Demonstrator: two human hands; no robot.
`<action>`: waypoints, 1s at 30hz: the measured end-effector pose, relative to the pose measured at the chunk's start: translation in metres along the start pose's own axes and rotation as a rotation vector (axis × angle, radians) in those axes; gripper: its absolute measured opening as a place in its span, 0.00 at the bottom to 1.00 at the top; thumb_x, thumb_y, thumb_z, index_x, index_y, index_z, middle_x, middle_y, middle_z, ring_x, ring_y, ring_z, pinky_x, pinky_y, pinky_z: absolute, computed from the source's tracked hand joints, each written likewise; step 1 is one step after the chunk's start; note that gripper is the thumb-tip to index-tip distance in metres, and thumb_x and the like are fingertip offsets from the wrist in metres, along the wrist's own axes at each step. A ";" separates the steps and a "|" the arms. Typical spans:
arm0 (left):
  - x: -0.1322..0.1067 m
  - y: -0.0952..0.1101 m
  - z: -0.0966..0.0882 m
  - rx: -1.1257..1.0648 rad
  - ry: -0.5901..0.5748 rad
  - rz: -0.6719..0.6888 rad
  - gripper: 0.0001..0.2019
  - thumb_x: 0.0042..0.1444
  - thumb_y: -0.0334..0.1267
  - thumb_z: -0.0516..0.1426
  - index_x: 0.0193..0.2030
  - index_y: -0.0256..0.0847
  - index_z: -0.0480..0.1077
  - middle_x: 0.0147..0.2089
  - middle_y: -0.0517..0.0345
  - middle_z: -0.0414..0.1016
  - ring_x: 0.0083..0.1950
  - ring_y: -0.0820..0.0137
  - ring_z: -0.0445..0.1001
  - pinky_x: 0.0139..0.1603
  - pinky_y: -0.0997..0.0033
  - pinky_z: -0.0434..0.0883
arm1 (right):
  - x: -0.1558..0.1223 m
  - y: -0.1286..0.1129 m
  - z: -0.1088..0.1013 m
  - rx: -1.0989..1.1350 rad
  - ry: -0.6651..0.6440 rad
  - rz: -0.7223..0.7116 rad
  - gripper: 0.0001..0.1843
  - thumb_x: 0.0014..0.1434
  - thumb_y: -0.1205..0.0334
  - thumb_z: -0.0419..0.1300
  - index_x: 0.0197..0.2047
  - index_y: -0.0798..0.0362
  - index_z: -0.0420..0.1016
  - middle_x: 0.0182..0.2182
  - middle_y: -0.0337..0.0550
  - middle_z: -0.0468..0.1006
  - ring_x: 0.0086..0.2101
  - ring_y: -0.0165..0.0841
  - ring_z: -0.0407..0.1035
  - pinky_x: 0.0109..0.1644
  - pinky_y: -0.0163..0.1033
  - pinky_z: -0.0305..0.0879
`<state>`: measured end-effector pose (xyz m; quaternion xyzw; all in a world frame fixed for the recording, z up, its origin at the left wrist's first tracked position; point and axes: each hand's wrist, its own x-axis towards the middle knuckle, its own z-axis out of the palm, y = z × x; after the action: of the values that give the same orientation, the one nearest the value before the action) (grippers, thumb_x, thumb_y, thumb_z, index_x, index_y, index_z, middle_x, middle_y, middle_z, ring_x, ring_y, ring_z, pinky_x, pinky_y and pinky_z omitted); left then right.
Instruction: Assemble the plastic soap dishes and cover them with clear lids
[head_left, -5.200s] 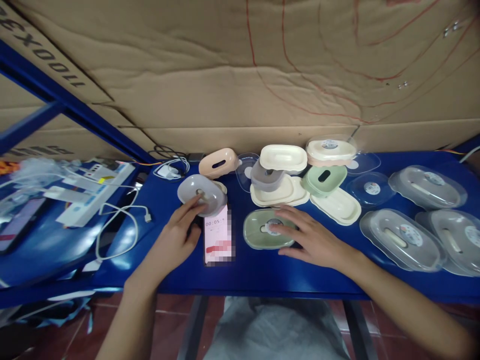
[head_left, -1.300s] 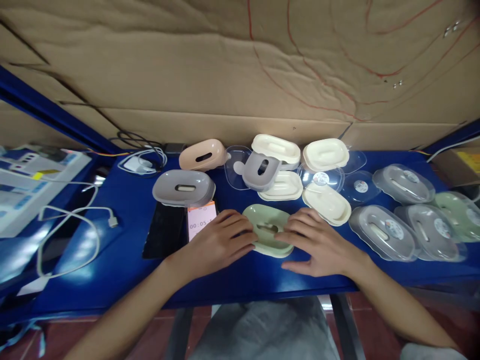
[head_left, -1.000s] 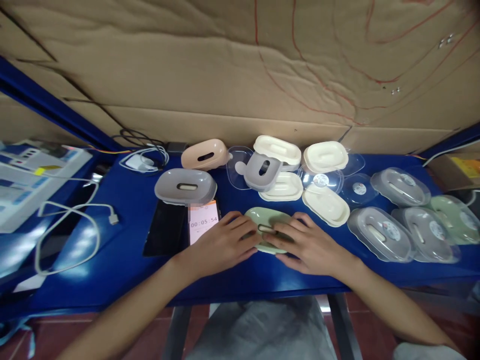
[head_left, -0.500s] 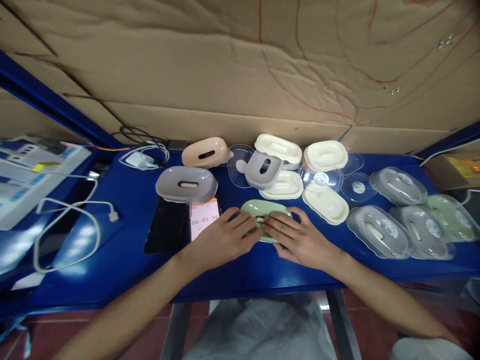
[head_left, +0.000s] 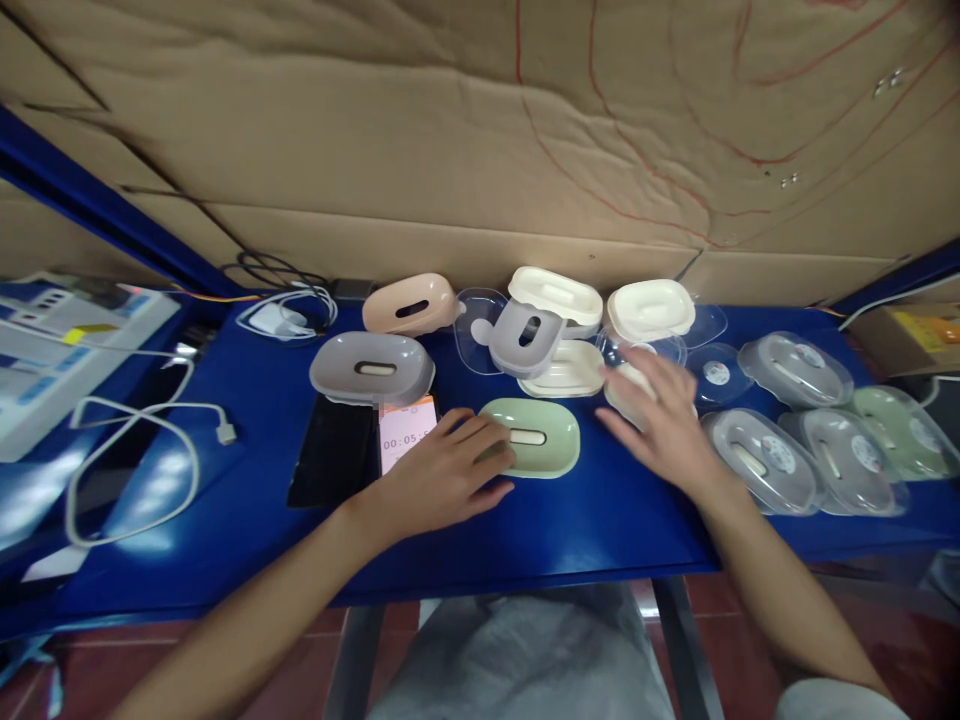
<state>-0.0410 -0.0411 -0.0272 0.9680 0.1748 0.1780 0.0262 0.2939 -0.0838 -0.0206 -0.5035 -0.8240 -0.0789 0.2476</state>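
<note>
A green oval dish [head_left: 534, 437] with a slot in its middle lies on the blue table [head_left: 570, 520] in front of me. My left hand [head_left: 442, 470] rests on the dish's left edge with fingers spread, holding nothing. My right hand [head_left: 660, 420] hovers open, fingers stretched, over a cream dish [head_left: 626, 385] to the right of the green one; it is blurred by motion.
A grey dish [head_left: 373, 367], a peach one [head_left: 409, 303], more cream and grey dishes [head_left: 555, 295] and clear lids [head_left: 757, 450] crowd the table's back and right. A phone with a timer [head_left: 405, 435] lies left of the green dish. White cables [head_left: 135, 450] lie at left. Cardboard walls the back.
My right hand has left the green dish and swung right toward the cream dish. My left hand stays at the green dish's left edge.
</note>
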 end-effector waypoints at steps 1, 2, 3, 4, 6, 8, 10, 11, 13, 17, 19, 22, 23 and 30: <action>0.000 0.000 -0.001 -0.005 -0.001 -0.010 0.07 0.72 0.40 0.60 0.50 0.41 0.74 0.55 0.49 0.80 0.56 0.57 0.77 0.60 0.52 0.70 | -0.001 0.011 -0.002 -0.064 0.023 0.094 0.38 0.72 0.52 0.64 0.79 0.39 0.58 0.78 0.52 0.60 0.74 0.55 0.57 0.74 0.67 0.57; 0.000 0.000 -0.003 -0.003 -0.004 -0.018 0.07 0.71 0.40 0.60 0.51 0.41 0.74 0.56 0.48 0.79 0.57 0.56 0.77 0.60 0.51 0.70 | -0.003 0.021 -0.002 -0.113 0.024 0.171 0.40 0.71 0.50 0.65 0.80 0.38 0.56 0.79 0.52 0.55 0.75 0.59 0.53 0.74 0.70 0.55; 0.000 -0.001 -0.004 0.005 -0.005 -0.023 0.07 0.71 0.39 0.60 0.51 0.40 0.74 0.57 0.47 0.79 0.57 0.55 0.77 0.60 0.50 0.71 | -0.005 0.031 -0.001 -0.140 0.008 0.225 0.43 0.70 0.47 0.65 0.81 0.38 0.54 0.81 0.53 0.51 0.76 0.61 0.51 0.73 0.72 0.55; 0.000 -0.001 -0.005 0.015 -0.006 -0.029 0.07 0.70 0.39 0.60 0.51 0.40 0.75 0.57 0.47 0.79 0.58 0.54 0.77 0.60 0.50 0.72 | -0.007 0.039 0.002 -0.150 -0.022 0.260 0.44 0.70 0.46 0.65 0.82 0.39 0.51 0.81 0.53 0.49 0.76 0.63 0.49 0.73 0.74 0.54; 0.000 -0.002 -0.007 0.030 0.003 -0.046 0.08 0.69 0.39 0.60 0.51 0.39 0.75 0.58 0.45 0.79 0.58 0.52 0.77 0.60 0.49 0.73 | -0.009 0.051 0.008 -0.138 -0.072 0.298 0.45 0.70 0.46 0.64 0.82 0.40 0.50 0.81 0.52 0.50 0.77 0.62 0.48 0.72 0.74 0.56; -0.001 -0.003 -0.008 0.030 0.015 -0.059 0.09 0.68 0.38 0.60 0.51 0.39 0.75 0.58 0.44 0.79 0.59 0.52 0.77 0.60 0.50 0.74 | -0.010 0.057 0.013 -0.114 -0.070 0.309 0.43 0.69 0.47 0.63 0.81 0.40 0.54 0.79 0.51 0.55 0.76 0.60 0.51 0.72 0.72 0.58; -0.002 -0.004 -0.008 0.018 0.020 -0.061 0.09 0.68 0.37 0.61 0.53 0.38 0.74 0.58 0.44 0.79 0.60 0.52 0.77 0.59 0.51 0.76 | -0.009 0.056 0.012 -0.080 -0.007 0.298 0.40 0.68 0.45 0.66 0.78 0.41 0.61 0.76 0.52 0.62 0.73 0.58 0.57 0.73 0.69 0.60; -0.002 -0.004 -0.007 0.013 0.020 -0.061 0.10 0.68 0.37 0.61 0.54 0.38 0.74 0.58 0.44 0.79 0.60 0.52 0.78 0.59 0.52 0.76 | -0.007 0.053 0.010 -0.057 0.031 0.285 0.39 0.67 0.44 0.67 0.76 0.42 0.65 0.74 0.52 0.66 0.71 0.57 0.60 0.73 0.67 0.60; -0.003 -0.004 -0.007 0.020 0.023 -0.061 0.12 0.68 0.37 0.62 0.55 0.38 0.74 0.60 0.42 0.78 0.59 0.52 0.78 0.57 0.53 0.78 | -0.003 0.040 0.003 0.009 0.070 0.244 0.38 0.65 0.42 0.70 0.73 0.43 0.68 0.71 0.53 0.70 0.68 0.55 0.65 0.73 0.66 0.62; -0.004 -0.005 -0.006 0.073 0.057 -0.074 0.15 0.70 0.40 0.62 0.60 0.39 0.72 0.65 0.37 0.75 0.60 0.49 0.78 0.57 0.48 0.79 | 0.004 -0.001 -0.006 0.210 -0.053 0.115 0.38 0.65 0.46 0.71 0.74 0.43 0.67 0.69 0.54 0.72 0.66 0.53 0.68 0.70 0.64 0.67; -0.004 -0.005 -0.005 0.062 0.086 -0.088 0.18 0.70 0.42 0.63 0.63 0.39 0.70 0.68 0.35 0.73 0.64 0.47 0.76 0.59 0.46 0.79 | 0.005 -0.020 -0.003 0.311 -0.145 0.055 0.36 0.67 0.49 0.70 0.74 0.42 0.66 0.67 0.53 0.75 0.65 0.51 0.70 0.68 0.62 0.70; -0.004 -0.006 -0.003 0.005 0.108 -0.104 0.22 0.71 0.43 0.62 0.66 0.39 0.67 0.70 0.34 0.70 0.67 0.47 0.74 0.62 0.45 0.79 | 0.004 -0.037 0.008 0.353 -0.201 -0.003 0.33 0.69 0.52 0.68 0.73 0.41 0.67 0.65 0.51 0.76 0.65 0.49 0.70 0.69 0.61 0.69; -0.004 -0.006 -0.001 -0.013 0.107 -0.110 0.22 0.71 0.43 0.62 0.67 0.39 0.67 0.70 0.34 0.70 0.68 0.47 0.74 0.62 0.45 0.79 | 0.003 -0.039 0.012 0.345 -0.202 -0.018 0.32 0.69 0.52 0.67 0.74 0.41 0.67 0.66 0.51 0.75 0.66 0.49 0.69 0.70 0.61 0.68; -0.005 -0.008 0.002 -0.072 0.078 -0.077 0.23 0.70 0.42 0.64 0.69 0.41 0.67 0.70 0.36 0.69 0.70 0.48 0.72 0.66 0.42 0.78 | -0.001 -0.036 0.022 0.434 -0.165 -0.147 0.35 0.71 0.60 0.67 0.77 0.39 0.63 0.69 0.52 0.70 0.71 0.47 0.62 0.73 0.60 0.67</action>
<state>-0.0469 -0.0356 -0.0313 0.9513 0.2064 0.2205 0.0610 0.2557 -0.0930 -0.0361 -0.3817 -0.8736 0.1234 0.2756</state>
